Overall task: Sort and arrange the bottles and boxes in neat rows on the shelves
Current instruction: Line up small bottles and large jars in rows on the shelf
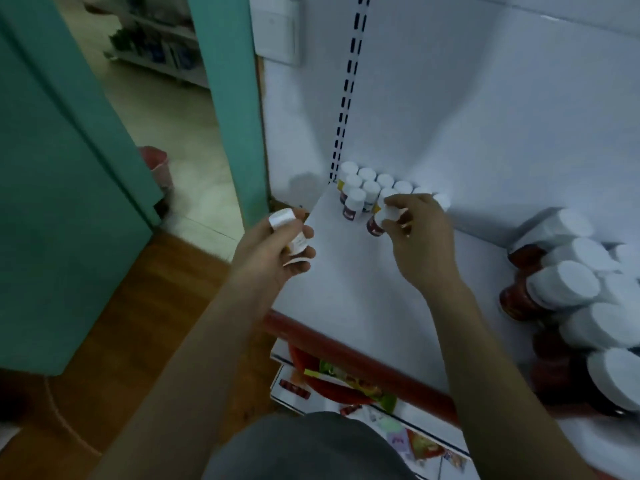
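Small bottles (367, 185) rowed on my shelf (346, 278).
Right hand (420, 237) grips a brown bottle (377, 221) at their six o'clock; left hand (273, 254) clasps a second bottle (287, 226) at eight.

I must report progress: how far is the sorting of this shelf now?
Done: small white-capped bottles stand in rows at the back of the shelf. In hand: the right hand sets a dark bottle beside them; the left hand holds a spare bottle. Left: the larger bottles heaped at the right.
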